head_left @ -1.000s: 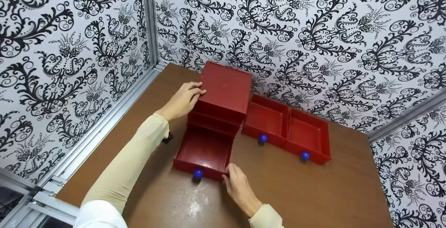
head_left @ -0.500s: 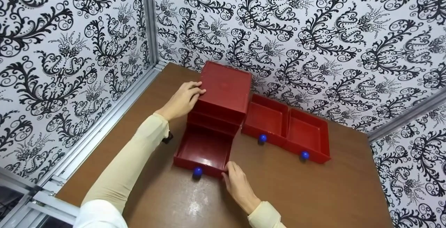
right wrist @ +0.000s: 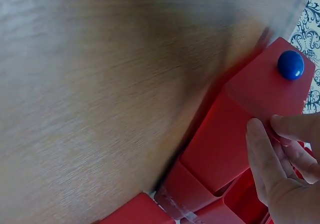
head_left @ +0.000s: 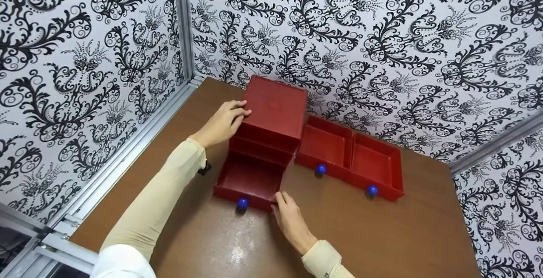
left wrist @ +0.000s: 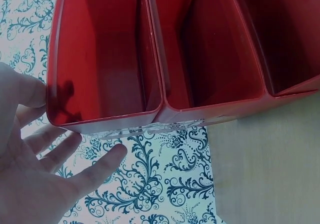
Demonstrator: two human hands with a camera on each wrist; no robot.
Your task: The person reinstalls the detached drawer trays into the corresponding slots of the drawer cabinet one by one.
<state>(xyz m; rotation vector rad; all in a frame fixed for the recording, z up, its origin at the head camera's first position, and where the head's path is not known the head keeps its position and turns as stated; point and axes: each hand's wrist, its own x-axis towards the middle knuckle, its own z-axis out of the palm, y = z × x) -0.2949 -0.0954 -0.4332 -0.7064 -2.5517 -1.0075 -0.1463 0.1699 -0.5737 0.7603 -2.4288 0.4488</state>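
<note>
A red cabinet (head_left: 273, 106) stands on the table, its upper two bays without drawers. From its lowest bay a red drawer (head_left: 225, 192) with a blue knob (head_left: 242, 203) sticks out. My left hand (head_left: 222, 124) rests at the cabinet's top left edge. In the left wrist view the fingers of that left hand (left wrist: 35, 169) are spread and fairly straight beside the cabinet wall (left wrist: 107, 126). My right hand (head_left: 292, 223) pinches the drawer's front right corner. In the right wrist view its thumb and fingers meet at the drawer's edge, near the knob (right wrist: 290, 65).
Two more red drawers (head_left: 324, 164) (head_left: 375, 191) with blue knobs lie side by side right of the cabinet, near the patterned back wall (head_left: 360, 36). A small black object (head_left: 204, 168) shows behind the left wrist. Metal rails (head_left: 140, 142) edge the table's left side.
The lowest drawer has slid a little way into the cabinet, with my right hand moving along at its corner. My left hand has stayed in place on the cabinet.
</note>
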